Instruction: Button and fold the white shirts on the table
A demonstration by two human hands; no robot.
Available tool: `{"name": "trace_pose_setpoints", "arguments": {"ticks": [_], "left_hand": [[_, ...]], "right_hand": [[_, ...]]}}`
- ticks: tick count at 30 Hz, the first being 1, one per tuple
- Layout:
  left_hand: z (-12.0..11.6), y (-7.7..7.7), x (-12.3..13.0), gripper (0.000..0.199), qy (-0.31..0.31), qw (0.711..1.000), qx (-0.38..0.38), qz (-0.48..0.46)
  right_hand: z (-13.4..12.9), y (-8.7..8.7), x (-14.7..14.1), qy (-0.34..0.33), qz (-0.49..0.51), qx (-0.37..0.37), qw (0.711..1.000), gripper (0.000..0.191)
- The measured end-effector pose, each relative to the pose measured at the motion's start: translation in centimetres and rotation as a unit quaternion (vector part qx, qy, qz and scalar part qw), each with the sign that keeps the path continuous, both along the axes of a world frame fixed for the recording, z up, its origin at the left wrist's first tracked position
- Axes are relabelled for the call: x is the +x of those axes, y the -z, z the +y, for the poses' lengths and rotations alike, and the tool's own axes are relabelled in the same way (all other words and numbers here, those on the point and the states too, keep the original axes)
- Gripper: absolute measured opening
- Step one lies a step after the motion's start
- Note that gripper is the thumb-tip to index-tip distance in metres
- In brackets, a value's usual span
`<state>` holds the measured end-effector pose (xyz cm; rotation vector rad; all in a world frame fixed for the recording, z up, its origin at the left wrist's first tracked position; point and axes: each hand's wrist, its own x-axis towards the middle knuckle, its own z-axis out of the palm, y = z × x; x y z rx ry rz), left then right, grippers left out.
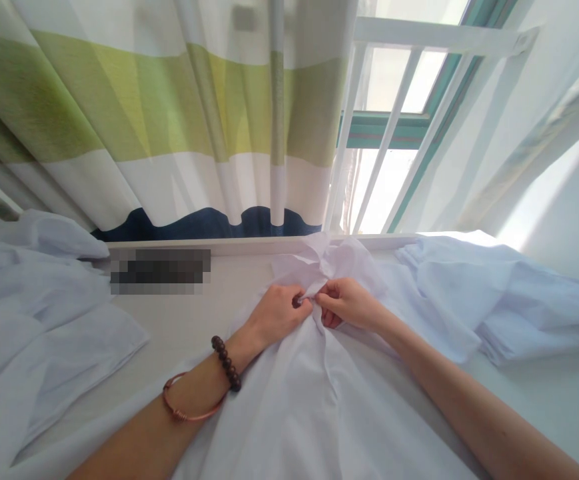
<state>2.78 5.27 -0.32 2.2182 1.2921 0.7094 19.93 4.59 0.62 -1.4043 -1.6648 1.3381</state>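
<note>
L hand [282,312] & R hand [348,303] are pinching the white garment [284,407], fingertips nearly closed, as it's lying mid white surface [169,320] — poss. risking slippage b/c they're holding so little cloth.

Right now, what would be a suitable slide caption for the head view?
Left hand and right hand pinch gathered white cloth near a green-banded curtain.

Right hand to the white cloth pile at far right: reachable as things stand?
Likely yes: no barrier shows between the right hand and the white cloth pile. But that hand seems to pinch the white garment, so its grip would need to release first.
</note>
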Motion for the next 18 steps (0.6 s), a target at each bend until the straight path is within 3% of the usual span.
{"name": "trace_pose_setpoints", "arguments": {"ticks": [9, 13, 18], "left_hand": [[0.1, -0.1, -0.5, 0.029, 0.042, 0.998, -0.027, -0.037], [0.0, -0.2, -0.6, 0.028, 0.069, 0.994, -0.041, -0.069], [0.0, -0.3, -0.7, 0.025, 0.075, 0.991, -0.061, -0.096]], "right_hand": [[0.0, 0.3, 0.6, -0.039, 0.085, -0.05, 0.994, 0.022], [-0.2, -0.4, 0.7, -0.077, 0.063, -0.095, 0.991, 0.026], [-0.5, -0.8, 0.7, -0.092, 0.02, -0.098, 0.991, 0.024]]}}
